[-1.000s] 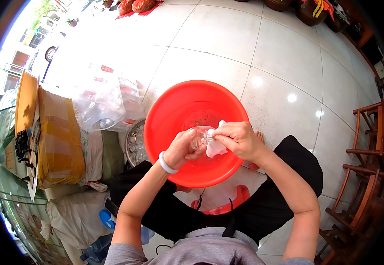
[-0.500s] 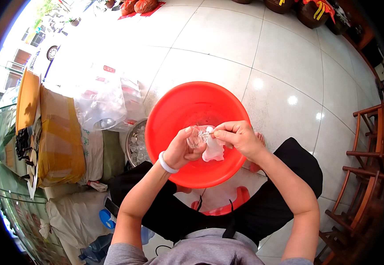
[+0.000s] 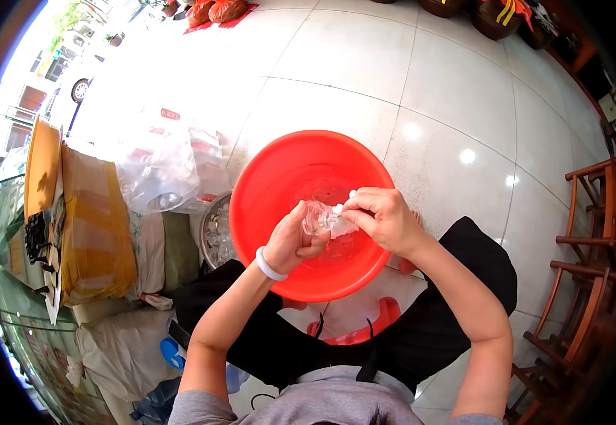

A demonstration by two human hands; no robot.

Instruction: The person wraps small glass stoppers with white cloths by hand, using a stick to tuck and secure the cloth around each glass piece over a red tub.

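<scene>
Above a red plastic basin, my left hand is closed round a small clear glass bottle, its mouth turned to the right. My right hand pinches a thin white cloth at the bottle's mouth. A small white tip sticks up above the right fingers. Whether any cloth is inside the neck, I cannot tell. Beside the basin on the left, a metal bowl holds several clear glass pieces.
Left of the basin stand clear plastic bags, a taped cardboard box and sacks. A red stool shows between my legs. Wooden chairs stand at the right, and dark jars at the back right.
The white cloth hung down below the bottle before; now it is bunched up near the bottle's mouth and the right fingers. Both hands stay over the basin.
</scene>
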